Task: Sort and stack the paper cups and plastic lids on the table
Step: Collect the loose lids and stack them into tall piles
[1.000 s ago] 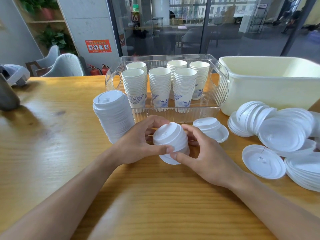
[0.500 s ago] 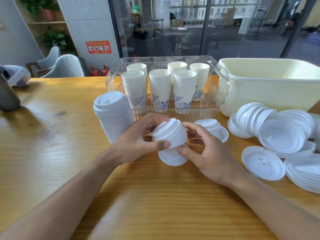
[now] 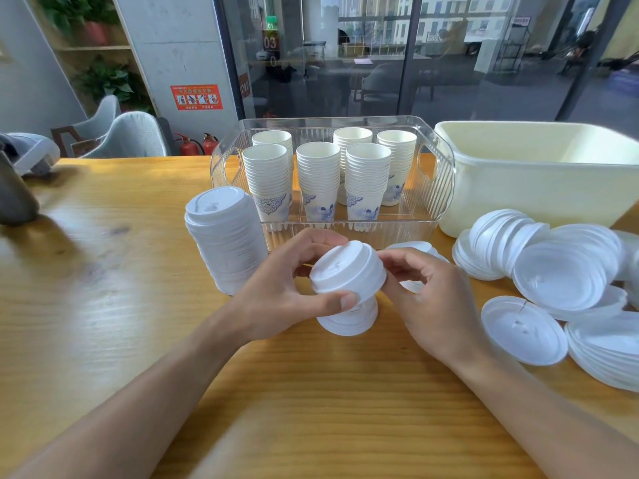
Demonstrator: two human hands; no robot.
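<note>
Both hands meet over the middle of the wooden table (image 3: pixel 103 305), working on a short stack of lids (image 3: pixel 347 271) tilted toward the camera. Curled around its left side, the left hand (image 3: pixel 287 299) pinches it with the thumb pressed on the near rim and the fingers wrapped over the far edge. Opposite it, the right hand (image 3: pixel 435 305) has its fingers bent, the fingertips touching the right rim of the same stack; whether it truly grips or only steadies it is hard to tell. Directly beneath the held stack, a second small pile of lids (image 3: pixel 349 321) sits on the table, partly hidden by the left thumb; whether the two piles touch cannot be seen.

Just left of the hands stands a tall lid stack (image 3: pixel 224 240), upright and close to the front left corner of a clear plastic bin (image 3: pixel 439 188). Inside that bin stand six columns of paper cups (image 3: pixel 318 181) with blue patterns, in two rows. To the right of the bin sits a cream tub (image 3: pixel 536 188). Loose lids (image 3: pixel 560 274) lie heaped and overlapping at the right edge of the table, with a single lid (image 3: pixel 522 330) lying flat, just beside the right wrist.
</note>
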